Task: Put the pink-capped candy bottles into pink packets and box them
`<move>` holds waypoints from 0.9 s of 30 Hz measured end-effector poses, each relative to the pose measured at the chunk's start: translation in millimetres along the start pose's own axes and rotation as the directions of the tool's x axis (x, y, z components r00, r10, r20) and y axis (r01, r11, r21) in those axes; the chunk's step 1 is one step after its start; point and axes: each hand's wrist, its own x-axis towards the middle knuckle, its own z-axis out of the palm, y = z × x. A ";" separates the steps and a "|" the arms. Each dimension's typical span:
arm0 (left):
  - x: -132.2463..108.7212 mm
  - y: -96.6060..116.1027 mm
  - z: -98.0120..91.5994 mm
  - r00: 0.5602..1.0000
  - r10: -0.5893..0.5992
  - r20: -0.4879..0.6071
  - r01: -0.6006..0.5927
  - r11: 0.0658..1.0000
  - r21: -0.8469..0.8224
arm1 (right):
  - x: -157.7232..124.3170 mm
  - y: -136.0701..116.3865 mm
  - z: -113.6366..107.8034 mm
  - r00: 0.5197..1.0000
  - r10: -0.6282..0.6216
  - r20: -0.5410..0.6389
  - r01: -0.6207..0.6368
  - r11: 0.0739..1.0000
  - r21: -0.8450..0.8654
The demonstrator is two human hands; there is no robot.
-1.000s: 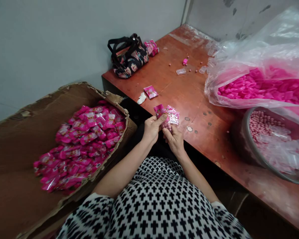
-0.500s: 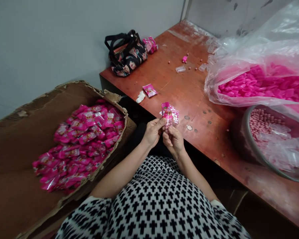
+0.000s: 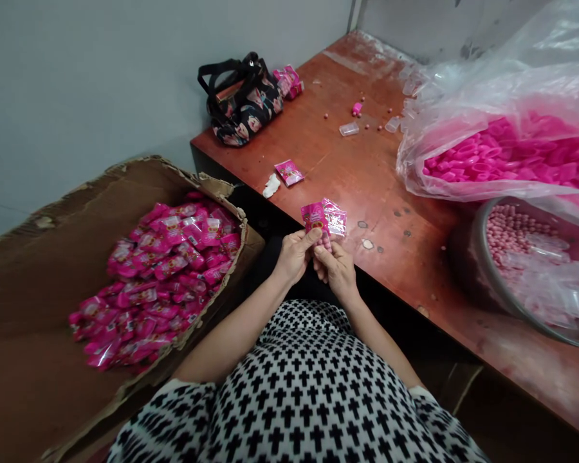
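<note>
Close together at the table's near edge, both hands are closed on small items. Between the fingers of my left hand [image 3: 294,256] is a pink printed packet [image 3: 314,215], its top pointing away from me. My right hand [image 3: 336,265] pinches a small clear container of pink beads [image 3: 325,242], which touches the packet; the fingers partly hide it. Just beyond lie shiny pink packets [image 3: 336,220] on the table. Another pink packet [image 3: 289,173] lies farther back, beside a crumpled white scrap [image 3: 271,186].
At left, a torn cardboard box [image 3: 33,225] holds a heap of pink packets [image 3: 174,263]. A floral handbag [image 3: 253,106] stands on the brown table [image 3: 318,148]. At right are a plastic bag of pink caps [image 3: 506,154] and a grey tub [image 3: 485,257] of beads and clear containers.
The pink packet in my left hand has tilted and shifted slightly left, showing more of its printed face. My right fingers have closed further round the bead container. The view has shifted slightly.
</note>
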 end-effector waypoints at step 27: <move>-23.4 14.5 -12.0 0.998 -0.014 -0.060 0.005 0.991 -0.136 | 10.0 0.0 11.5 0.981 0.030 0.193 -0.104 0.916 0.388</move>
